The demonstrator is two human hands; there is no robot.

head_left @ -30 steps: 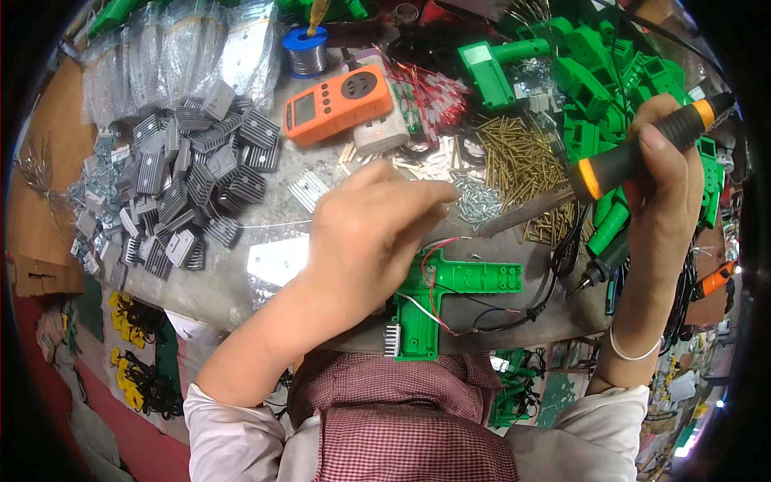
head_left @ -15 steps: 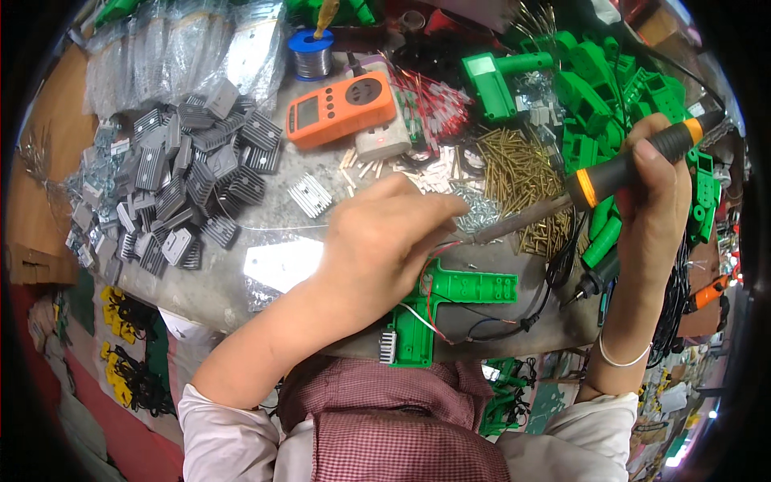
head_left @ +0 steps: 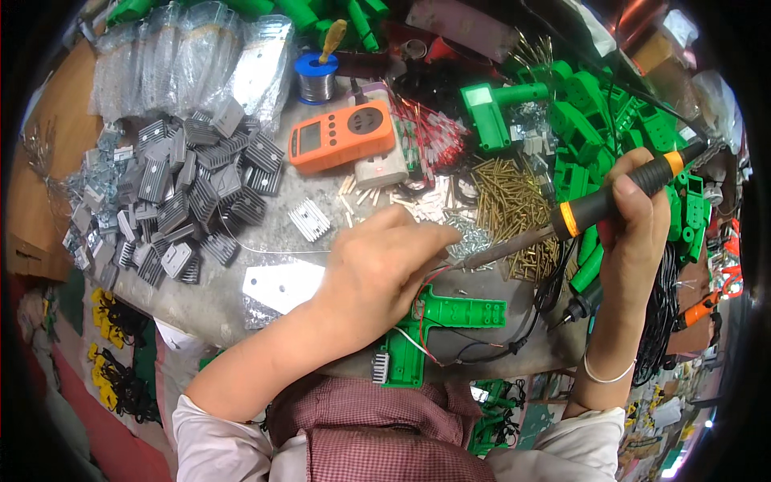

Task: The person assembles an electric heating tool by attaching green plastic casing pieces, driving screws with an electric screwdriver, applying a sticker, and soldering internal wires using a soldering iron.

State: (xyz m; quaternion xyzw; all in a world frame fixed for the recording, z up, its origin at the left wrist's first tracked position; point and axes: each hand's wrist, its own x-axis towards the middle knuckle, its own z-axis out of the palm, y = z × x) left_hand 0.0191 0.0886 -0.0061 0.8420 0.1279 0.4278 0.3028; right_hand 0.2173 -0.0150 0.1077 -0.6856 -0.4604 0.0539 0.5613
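My right hand [head_left: 638, 249] is wrapped round the black handle of a soldering iron [head_left: 614, 198] with yellow-orange rings. The iron points left, its tip beside the fingertips of my left hand [head_left: 373, 269]. Those left fingers are pinched on a thin wire, mostly hidden by the hand; a red wire [head_left: 421, 325] rises towards them. Below lies an open green plastic housing half [head_left: 466, 312], T-shaped, with red, white and black wires across it. A small finned metal heat sink [head_left: 380, 368] sits at its lower left end. A thin silvery strand [head_left: 277, 252] runs from the left towards my left hand.
Grey finned heat sinks [head_left: 173, 197] are piled left. An orange meter [head_left: 341, 136] and a solder spool [head_left: 316, 84] stand behind. Brass screws [head_left: 507, 197], silver screws [head_left: 470, 239] and green housings [head_left: 590, 120] spread right. A black tool [head_left: 580, 309] lies near the right front edge.
The view has shifted, so the bench sits slightly lower in the picture. My right hand and the iron have come a little lower and left; both grips stay the same.
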